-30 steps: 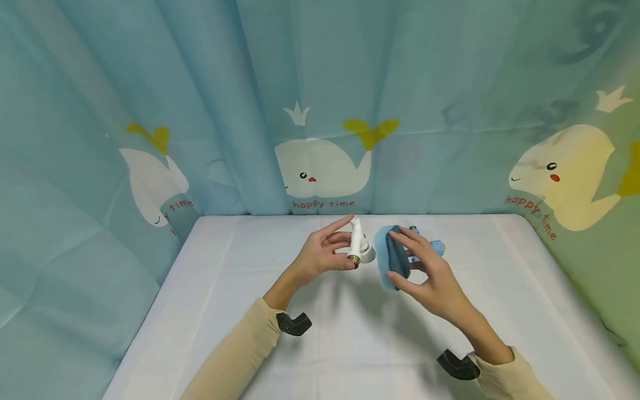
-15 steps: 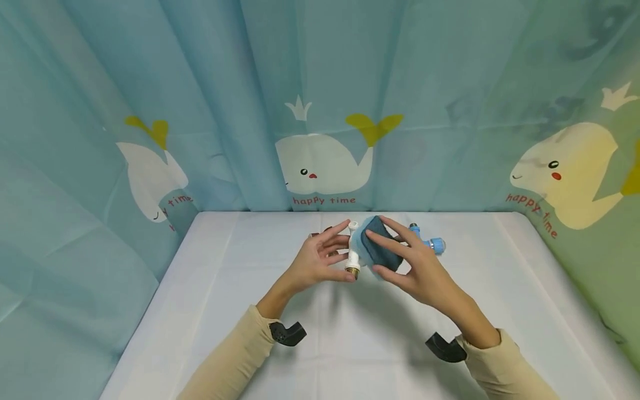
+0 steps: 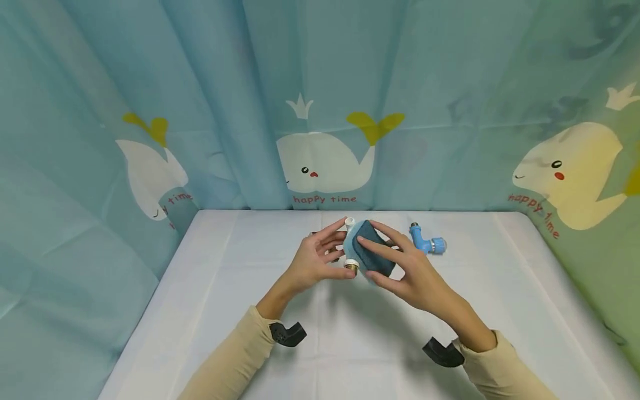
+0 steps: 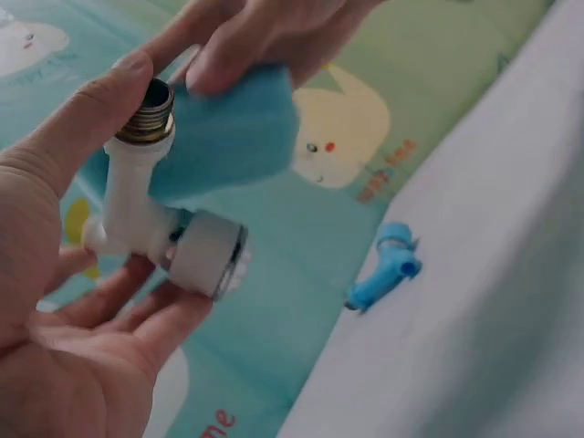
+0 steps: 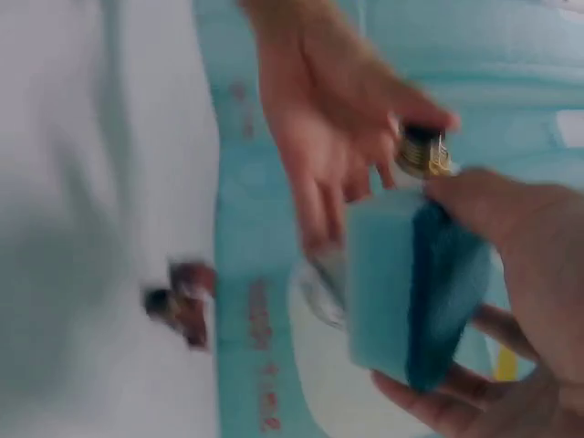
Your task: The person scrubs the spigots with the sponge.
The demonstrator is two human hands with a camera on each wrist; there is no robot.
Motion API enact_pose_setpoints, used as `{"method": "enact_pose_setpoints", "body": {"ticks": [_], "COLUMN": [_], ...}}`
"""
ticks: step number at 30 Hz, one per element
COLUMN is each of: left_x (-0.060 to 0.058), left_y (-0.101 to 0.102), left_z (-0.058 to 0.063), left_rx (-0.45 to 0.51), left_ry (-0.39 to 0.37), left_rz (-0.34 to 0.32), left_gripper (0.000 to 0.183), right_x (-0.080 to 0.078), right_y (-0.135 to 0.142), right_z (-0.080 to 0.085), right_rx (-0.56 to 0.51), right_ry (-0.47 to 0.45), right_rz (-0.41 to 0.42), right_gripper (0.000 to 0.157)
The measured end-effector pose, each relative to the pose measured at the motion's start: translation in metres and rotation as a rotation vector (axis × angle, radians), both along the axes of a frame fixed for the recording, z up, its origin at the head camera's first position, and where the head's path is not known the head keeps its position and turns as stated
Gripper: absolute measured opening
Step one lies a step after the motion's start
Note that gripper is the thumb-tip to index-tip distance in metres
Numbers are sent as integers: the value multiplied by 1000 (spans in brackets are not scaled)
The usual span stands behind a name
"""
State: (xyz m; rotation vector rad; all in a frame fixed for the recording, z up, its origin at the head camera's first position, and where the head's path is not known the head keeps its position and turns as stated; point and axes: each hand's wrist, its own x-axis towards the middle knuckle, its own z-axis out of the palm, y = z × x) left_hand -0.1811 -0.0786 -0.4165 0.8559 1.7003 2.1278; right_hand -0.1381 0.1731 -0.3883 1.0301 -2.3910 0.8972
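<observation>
My left hand [image 3: 311,265] holds a white angle valve [image 4: 135,196] between thumb and fingers, off the table. One brass threaded end of the valve sits by the thumb, and a round white knob sticks out at its side in the left wrist view. In my right hand [image 3: 422,280] is a sponge [image 3: 376,253], light blue with a dark blue scrubbing layer, gripped by thumb and fingers. Its light blue side lies against the valve and hides the valve's middle in the head view. Both wrist views are somewhat blurred.
A blue angle valve [image 3: 426,242] lies on the white table [image 3: 345,344], right of my hands. Behind my left hand lies a dark red fitting [image 5: 190,303], mostly hidden in the head view. A whale-print curtain [image 3: 325,66] hangs around the back and sides.
My right hand has brought the sponge leftward from beside the white valve onto it. Over the last half second the sponge has shifted slightly left and down along the valve.
</observation>
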Motion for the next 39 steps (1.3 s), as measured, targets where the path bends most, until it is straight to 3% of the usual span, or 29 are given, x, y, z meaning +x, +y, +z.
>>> {"method": "enact_pose_setpoints", "body": {"ticks": [3, 7, 10, 15, 18, 22, 27, 32, 37, 39], "left_x": [2, 3, 3, 5, 6, 7, 6, 3, 1, 1], "left_y": [0, 0, 1, 2, 0, -1, 0, -1, 2, 3], "left_z": [3, 7, 8, 6, 6, 5, 5, 3, 0, 0], "left_rx": [55, 80, 49, 16, 40, 48, 56, 113, 110, 123], "left_ry": [0, 32, 64, 83, 86, 81, 60, -32, -91, -118], "left_rz": [-5, -17, -11, -23, -15, -22, -15, 59, 98, 118], "left_gripper": [107, 111, 107, 105, 108, 106, 109, 115, 117, 118], "right_x": [3, 0, -1, -2, -3, -2, -1, 4, 8, 9], "right_y": [-1, 3, 5, 1, 1, 6, 1, -3, -11, -14], "right_z": [-4, -8, -9, -4, -3, -3, -2, -7, -11, -15], "right_rx": [-53, -35, -72, -180, -136, -104, -159, -89, -151, -120], "right_ry": [-47, -67, -149, -276, -344, -391, -373, -304, -136, -59], "right_rz": [4, -106, -161, -117, -97, -133, -127, -120, -74, -71], "right_gripper": [69, 67, 66, 64, 61, 59, 59, 61, 66, 67]}}
